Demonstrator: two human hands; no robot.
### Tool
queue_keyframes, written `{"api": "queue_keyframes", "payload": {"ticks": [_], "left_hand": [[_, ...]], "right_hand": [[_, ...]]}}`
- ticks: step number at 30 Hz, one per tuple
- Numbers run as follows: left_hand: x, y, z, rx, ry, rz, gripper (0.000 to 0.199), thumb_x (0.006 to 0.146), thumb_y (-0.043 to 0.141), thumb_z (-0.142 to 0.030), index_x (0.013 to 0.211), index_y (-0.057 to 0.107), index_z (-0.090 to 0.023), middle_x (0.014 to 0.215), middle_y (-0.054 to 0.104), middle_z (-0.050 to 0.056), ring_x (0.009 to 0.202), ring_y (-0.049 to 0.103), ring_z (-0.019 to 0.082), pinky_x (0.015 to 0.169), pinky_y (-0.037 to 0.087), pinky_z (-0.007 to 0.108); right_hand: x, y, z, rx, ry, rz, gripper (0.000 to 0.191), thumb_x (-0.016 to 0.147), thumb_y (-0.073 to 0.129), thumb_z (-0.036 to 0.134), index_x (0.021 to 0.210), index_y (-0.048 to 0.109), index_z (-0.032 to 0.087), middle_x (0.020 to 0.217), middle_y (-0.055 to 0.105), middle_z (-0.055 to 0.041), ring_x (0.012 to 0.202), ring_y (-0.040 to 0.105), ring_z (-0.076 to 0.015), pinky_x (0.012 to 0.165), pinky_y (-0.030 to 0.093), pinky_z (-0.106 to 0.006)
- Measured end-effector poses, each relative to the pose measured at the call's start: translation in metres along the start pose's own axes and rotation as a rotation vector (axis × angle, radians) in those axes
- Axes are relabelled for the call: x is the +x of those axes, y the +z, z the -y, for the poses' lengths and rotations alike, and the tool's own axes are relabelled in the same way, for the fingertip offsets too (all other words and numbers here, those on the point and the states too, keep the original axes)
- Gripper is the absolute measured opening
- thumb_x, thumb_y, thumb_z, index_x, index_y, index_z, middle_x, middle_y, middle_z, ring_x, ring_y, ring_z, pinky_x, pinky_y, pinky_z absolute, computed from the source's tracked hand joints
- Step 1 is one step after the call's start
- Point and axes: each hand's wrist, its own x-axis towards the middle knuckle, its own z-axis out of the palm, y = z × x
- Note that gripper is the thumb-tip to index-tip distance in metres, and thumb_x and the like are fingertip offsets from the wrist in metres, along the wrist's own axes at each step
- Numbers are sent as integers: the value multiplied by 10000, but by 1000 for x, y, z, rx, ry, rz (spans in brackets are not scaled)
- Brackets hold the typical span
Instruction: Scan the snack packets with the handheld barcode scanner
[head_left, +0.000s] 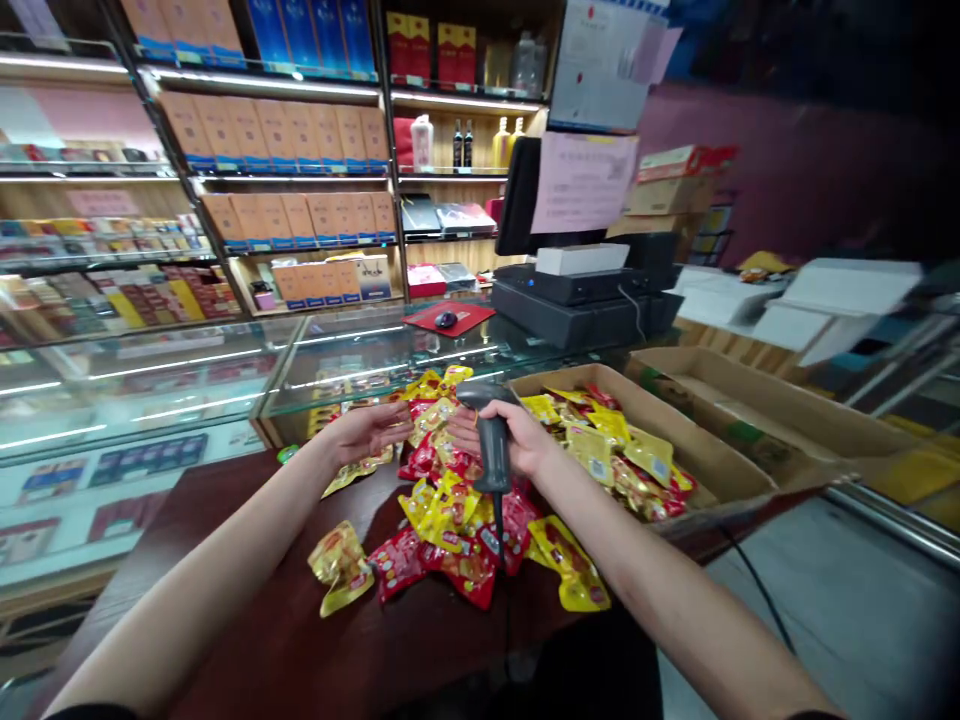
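My left hand (369, 432) is open, its fingers stretched out toward the right just above the snack packets. It holds nothing. My right hand (517, 435) grips a dark grey handheld barcode scanner (493, 455), thumb across the handle and fingers reaching out behind it to the left. The scanner's cable hangs down from the handle's end. Below both hands lies a loose heap of yellow packets (450, 505) and red packets (401, 562). A gold packet (341, 568) sits apart at the heap's left, and a yellow packet (570, 562) lies at its right.
An open cardboard box (720, 480) with more packets stands to the right, another box (780, 390) behind it. Beyond are a glass display counter (352, 350), a mouse (445, 320) on a red pad, and a monitor (519, 195). Stocked shelves line the back.
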Motion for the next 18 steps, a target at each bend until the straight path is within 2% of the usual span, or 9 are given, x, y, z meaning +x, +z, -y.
{"api": "queue_keyframes", "payload": {"ticks": [4,6,8,11,13,18], "left_hand": [[-29,-47,10,16,48,-68,218,775,669,-155,988,669,-108,1055,657,148,949,660,231,842,541,323],[-38,-66,16,96,80,-111,272,752,699,-182,1015,668,-118,1056,663,144,942,659,223,850,528,333],[-42,-84,23,294,158,-219,299,727,717,-215,1012,678,-134,1054,674,128,969,646,232,856,509,336],[-41,-108,32,750,316,-442,283,668,739,-220,945,708,-174,1050,687,99,1081,588,277,932,433,332],[-39,-119,40,982,377,-541,300,630,752,-217,926,715,-188,1083,674,113,1137,547,307,983,368,332],[-36,-126,66,1268,389,-552,481,591,759,-236,1060,661,-200,1196,602,151,1141,523,328,988,327,351]], "right_hand": [[28,28,-46,21,108,60,309,682,482,104,967,602,97,864,691,-138,861,676,-241,821,531,-409],[42,41,-68,13,170,62,288,680,484,104,941,605,103,827,685,-124,829,674,-230,809,530,-396],[55,53,-88,-9,223,48,260,676,488,105,907,607,110,782,673,-105,788,668,-215,789,531,-376],[74,65,-114,-55,287,-25,189,670,508,119,835,600,127,684,629,-65,688,641,-192,718,539,-350],[86,71,-128,-71,310,-79,132,663,522,130,779,585,132,615,582,-40,609,606,-170,650,537,-319],[106,77,-149,-56,267,-143,48,670,508,142,700,546,148,571,531,-11,531,554,-125,575,515,-250]]}}
